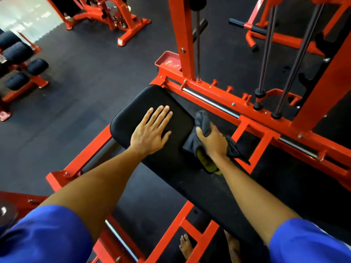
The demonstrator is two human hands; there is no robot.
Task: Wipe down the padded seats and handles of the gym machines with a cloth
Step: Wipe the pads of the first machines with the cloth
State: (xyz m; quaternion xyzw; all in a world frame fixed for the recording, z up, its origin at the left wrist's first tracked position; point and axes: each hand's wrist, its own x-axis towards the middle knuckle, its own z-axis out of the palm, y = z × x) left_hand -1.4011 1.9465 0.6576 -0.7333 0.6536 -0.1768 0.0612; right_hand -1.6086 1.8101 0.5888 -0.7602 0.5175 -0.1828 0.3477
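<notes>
Head view: the grey cloth [204,121] (a yellow-green patch shows under the wrist) sits bunched at the right edge of the black padded seat [152,97]. The right hand [212,141] has its grip curled round the cloth. The left hand [150,130] rests flat on the seat, grip spread. The orange machine frame [182,25] stands on the black floor [95,73].

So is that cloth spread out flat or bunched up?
Bunched up: the right hand grips the grey cloth in a wad, loose ends sticking out.
</notes>
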